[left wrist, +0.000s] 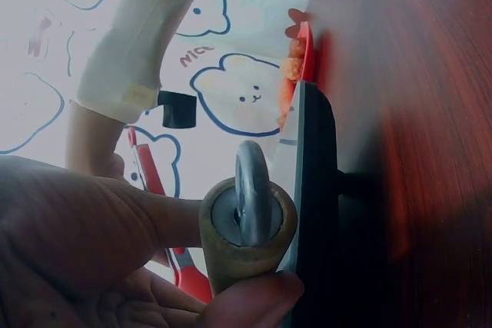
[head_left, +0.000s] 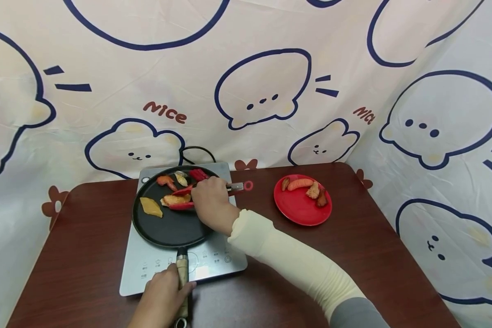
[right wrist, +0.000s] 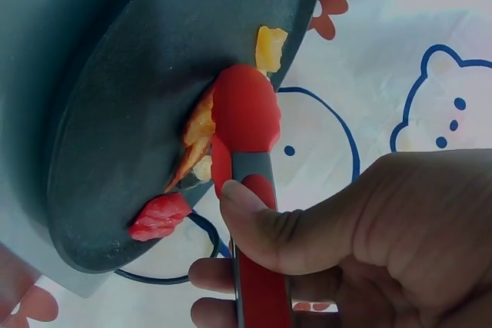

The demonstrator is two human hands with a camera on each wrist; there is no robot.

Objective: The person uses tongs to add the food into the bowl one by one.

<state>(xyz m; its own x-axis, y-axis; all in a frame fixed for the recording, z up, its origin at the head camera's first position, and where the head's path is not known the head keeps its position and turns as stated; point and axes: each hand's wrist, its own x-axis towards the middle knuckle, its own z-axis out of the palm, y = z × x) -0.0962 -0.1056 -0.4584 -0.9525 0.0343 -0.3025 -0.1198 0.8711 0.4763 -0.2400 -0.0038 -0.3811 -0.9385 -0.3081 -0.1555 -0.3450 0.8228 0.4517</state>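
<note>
My left hand grips the wooden handle of a black frying pan; in the left wrist view the thumb and fingers wrap the handle's ringed end. My right hand holds red-tipped tongs over the pan. Between the tong tips is a golden-brown piece of food, partly covered by them in the right wrist view. Around it in the pan lie a yellow piece, an orange-red curled piece, a pale piece and a red piece.
The pan stands on a silver induction cooktop with a black cord behind it. To the right, a red plate holds several food pieces. A brown table carries everything, and a printed cloth hangs behind.
</note>
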